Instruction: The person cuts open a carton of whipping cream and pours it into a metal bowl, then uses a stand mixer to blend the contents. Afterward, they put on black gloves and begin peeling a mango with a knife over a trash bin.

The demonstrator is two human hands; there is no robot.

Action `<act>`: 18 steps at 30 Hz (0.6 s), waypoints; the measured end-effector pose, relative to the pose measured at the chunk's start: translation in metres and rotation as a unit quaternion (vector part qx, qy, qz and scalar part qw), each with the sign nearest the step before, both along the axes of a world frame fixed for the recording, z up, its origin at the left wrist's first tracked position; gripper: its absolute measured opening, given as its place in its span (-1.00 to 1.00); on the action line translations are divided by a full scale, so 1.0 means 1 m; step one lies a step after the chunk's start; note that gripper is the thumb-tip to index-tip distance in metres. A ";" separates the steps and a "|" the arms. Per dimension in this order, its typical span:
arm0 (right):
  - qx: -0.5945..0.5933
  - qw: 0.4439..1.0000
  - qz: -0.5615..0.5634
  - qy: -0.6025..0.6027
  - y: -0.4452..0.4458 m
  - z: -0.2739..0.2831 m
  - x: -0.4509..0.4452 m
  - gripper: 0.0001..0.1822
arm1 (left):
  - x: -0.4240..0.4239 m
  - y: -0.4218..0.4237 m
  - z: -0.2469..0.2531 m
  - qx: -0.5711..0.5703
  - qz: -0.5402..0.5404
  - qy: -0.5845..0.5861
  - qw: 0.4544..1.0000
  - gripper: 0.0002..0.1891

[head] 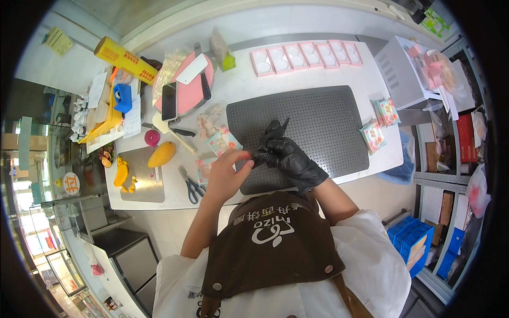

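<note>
My left hand (226, 171) is bare, its thumb and index finger pinching the edge of a thin black glove (274, 129). My right hand (296, 161) wears a black disposable glove and grips the same loose glove, partly hiding it. Both hands are over the near part of a dark grey perforated mat (322, 119). Just left of my hands lie a light-blue and pink printed packet (223, 141) and a second packet (204, 169), partly covered by my left hand and wrist.
Scissors (192, 187), a yellow mango (162, 154) and a metal board (139, 187) with cut mango (121, 173) lie left. Behind them, a phone (169, 101) rests by a pink round board (189, 87). Pink trays (296, 55) line the back; packets (372, 136) lie right.
</note>
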State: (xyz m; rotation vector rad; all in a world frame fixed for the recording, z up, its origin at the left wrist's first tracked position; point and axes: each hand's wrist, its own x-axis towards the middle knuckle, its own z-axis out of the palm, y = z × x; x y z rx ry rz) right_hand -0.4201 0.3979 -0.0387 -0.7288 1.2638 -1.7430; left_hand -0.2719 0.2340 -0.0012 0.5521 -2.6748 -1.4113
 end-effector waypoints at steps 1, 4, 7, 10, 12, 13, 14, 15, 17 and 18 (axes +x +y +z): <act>-0.005 0.999 -0.005 0.035 -0.001 0.003 -0.002 -0.80 | -0.001 0.000 -0.001 0.025 -0.006 -0.017 1.000 -0.69; 0.043 0.981 0.037 0.186 0.000 0.017 -0.011 -0.84 | -0.003 0.005 -0.005 0.097 -0.003 -0.024 0.995 -0.76; 0.039 0.974 0.070 0.213 0.001 0.017 -0.015 -0.85 | -0.004 0.013 -0.008 0.129 0.014 0.013 0.991 -0.81; 0.112 0.987 0.087 0.077 0.006 0.018 -0.010 -0.83 | -0.003 0.012 -0.011 0.140 0.000 -0.009 0.990 -0.81; 0.101 0.991 0.077 0.043 0.005 0.016 -0.005 -0.82 | -0.002 0.017 -0.013 0.189 0.027 0.017 0.981 -0.82; 0.095 0.993 0.071 0.026 0.005 0.016 -0.004 -0.82 | -0.002 0.014 -0.013 0.167 0.016 -0.018 0.986 -0.82; 0.081 0.993 0.077 0.036 0.006 0.018 -0.004 -0.80 | -0.002 0.008 -0.012 0.145 0.005 -0.053 0.988 -0.81; 0.067 0.993 0.083 0.046 0.006 0.024 -0.005 -0.79 | 0.000 0.002 -0.012 0.123 -0.004 -0.088 0.988 -0.80; 0.087 0.987 0.095 0.097 0.006 0.031 -0.006 -0.76 | 0.003 -0.005 -0.024 0.071 0.071 -0.044 0.994 -0.81; 0.120 0.978 0.099 0.136 0.007 0.034 -0.007 -0.75 | 0.004 -0.009 -0.029 0.044 0.107 -0.022 0.993 -0.82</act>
